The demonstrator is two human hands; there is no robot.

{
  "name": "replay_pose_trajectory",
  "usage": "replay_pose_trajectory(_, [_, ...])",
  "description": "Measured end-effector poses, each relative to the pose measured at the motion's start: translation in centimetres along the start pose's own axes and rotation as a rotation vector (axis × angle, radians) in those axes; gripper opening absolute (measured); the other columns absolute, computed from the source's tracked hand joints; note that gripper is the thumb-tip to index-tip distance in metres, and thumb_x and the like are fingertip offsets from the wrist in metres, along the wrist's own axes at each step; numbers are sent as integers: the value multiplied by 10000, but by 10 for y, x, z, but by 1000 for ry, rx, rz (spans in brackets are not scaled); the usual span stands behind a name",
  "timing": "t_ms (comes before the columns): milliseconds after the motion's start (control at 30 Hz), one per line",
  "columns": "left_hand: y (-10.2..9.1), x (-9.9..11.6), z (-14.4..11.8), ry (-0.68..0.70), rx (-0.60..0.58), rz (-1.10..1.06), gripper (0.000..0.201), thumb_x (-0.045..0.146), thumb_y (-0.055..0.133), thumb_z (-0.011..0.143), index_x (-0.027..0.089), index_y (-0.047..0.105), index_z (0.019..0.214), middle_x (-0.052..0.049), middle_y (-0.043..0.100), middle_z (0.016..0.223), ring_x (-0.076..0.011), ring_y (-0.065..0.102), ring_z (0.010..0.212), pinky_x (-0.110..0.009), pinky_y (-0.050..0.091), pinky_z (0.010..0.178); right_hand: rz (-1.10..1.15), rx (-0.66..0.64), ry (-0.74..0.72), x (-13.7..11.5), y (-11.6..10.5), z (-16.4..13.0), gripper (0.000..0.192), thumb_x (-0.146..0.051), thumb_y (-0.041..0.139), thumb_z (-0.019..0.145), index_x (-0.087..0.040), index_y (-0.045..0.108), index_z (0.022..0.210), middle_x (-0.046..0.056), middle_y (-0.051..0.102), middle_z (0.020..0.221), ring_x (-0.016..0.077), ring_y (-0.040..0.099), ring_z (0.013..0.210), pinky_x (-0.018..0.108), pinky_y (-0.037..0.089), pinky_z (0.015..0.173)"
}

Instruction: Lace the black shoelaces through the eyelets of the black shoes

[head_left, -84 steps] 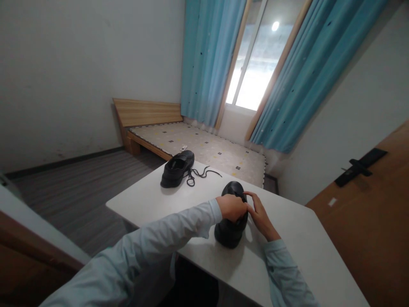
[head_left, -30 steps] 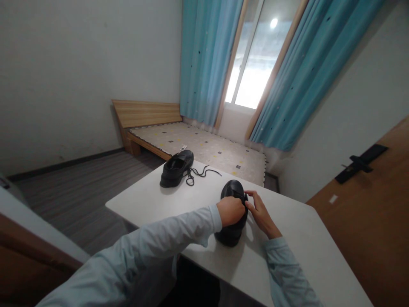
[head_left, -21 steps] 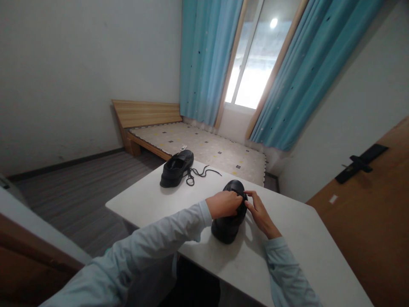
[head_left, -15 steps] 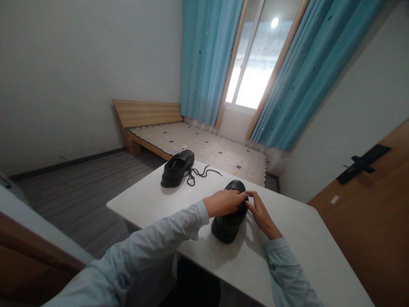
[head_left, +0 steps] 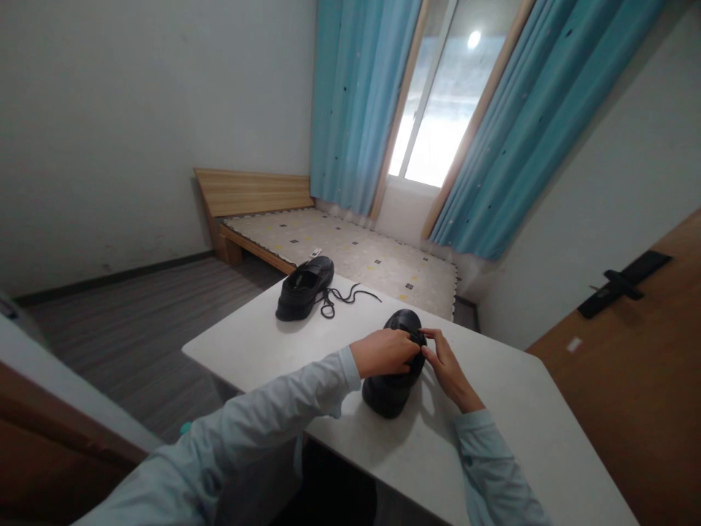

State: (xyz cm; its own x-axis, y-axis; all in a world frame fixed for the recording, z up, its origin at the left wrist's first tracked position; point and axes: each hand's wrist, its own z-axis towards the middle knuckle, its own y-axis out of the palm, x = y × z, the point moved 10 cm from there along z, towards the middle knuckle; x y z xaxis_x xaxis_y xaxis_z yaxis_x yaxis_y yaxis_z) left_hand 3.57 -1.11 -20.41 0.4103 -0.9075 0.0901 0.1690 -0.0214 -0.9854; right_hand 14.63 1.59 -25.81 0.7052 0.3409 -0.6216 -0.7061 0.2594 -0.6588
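Note:
A black shoe (head_left: 388, 398) stands on the white table in front of me, its heel toward me and its toe pointing away. My left hand (head_left: 386, 352) lies across its upper, fingers curled down at the lacing area. Along the shoe's right side, my right hand (head_left: 447, 369) grips the edge of the upper between thumb and fingers. Both sets of fingertips nearly meet, and any small thing between them is hidden. A second black shoe (head_left: 304, 290) rests farther off to the left. Beside it lies a loose black shoelace (head_left: 347, 296).
The white table (head_left: 515, 409) has its far edge close to a bed with a patterned mattress (head_left: 355, 241). A wooden door (head_left: 629, 351) with a black handle stands at right. Blue curtains (head_left: 364, 102) frame the window. A brown panel (head_left: 49, 438) is at lower left.
My left hand's fingers have curled down more over the shoe's upper, shifting slightly. The right hand stays nearly in place, and both shoes and the loose shoelace have not moved.

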Motion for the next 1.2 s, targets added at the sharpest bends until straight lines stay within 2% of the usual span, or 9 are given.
replay_pose_trajectory(200, [-5,-2,-4,-38,34,9,280,315,645,777,134,608,986,-101,607,993,-211,650,824,-280,504,675,0,0,-1,-3,-1,0,366,-439,453,849,-235,480,1151,85,562,1144,265,504,1101,458,395,954])
replay_pose_trajectory(400, [-4,-1,-6,-44,-26,-20,151,194,578,787,127,592,922,-96,597,976,-207,644,838,-271,500,675,-8,6,-4,-3,-1,0,359,-438,460,846,-237,486,1143,82,568,1141,268,510,1097,462,396,955])
replay_pose_trajectory(467, [-5,0,-8,-52,-22,-24,163,146,538,785,121,566,944,-94,601,952,-205,639,823,-266,495,651,-12,6,-3,-3,-1,0,361,-438,459,846,-234,486,1143,82,567,1145,266,509,1101,457,397,956])
replay_pose_trajectory(600, [-12,2,-14,-48,11,2,245,87,490,777,114,504,1020,-93,600,935,-186,609,790,-271,491,663,-16,4,4,-2,0,0,368,-442,455,849,-230,483,1148,84,567,1142,263,508,1102,452,391,961])
replay_pose_trajectory(700, [-17,2,-18,-74,28,67,233,112,508,781,108,515,1014,-107,590,952,-204,578,850,-305,494,733,-12,12,-5,-2,-1,0,369,-444,451,851,-231,480,1151,82,570,1131,264,512,1093,456,394,957])
replay_pose_trajectory(833, [-23,-6,-22,-173,56,111,154,193,562,775,111,607,897,-126,583,964,-245,539,927,-334,492,744,-11,11,-14,-3,-1,1,363,-440,445,856,-231,480,1150,83,569,1128,264,514,1089,458,396,955])
replay_pose_trajectory(1000, [-27,-11,-26,-225,115,111,131,165,518,803,137,645,789,-107,588,918,-228,532,880,-312,479,678,-11,19,-22,-3,-2,2,367,-442,446,862,-232,471,1162,80,561,1125,258,508,1094,451,395,962])
replay_pose_trajectory(1200, [-34,-6,-28,-208,241,158,141,187,447,879,153,576,923,-82,590,935,-225,525,884,-312,448,667,-14,14,-47,-7,0,3,377,-441,455,870,-232,453,1185,86,536,1145,249,494,1098,455,392,974])
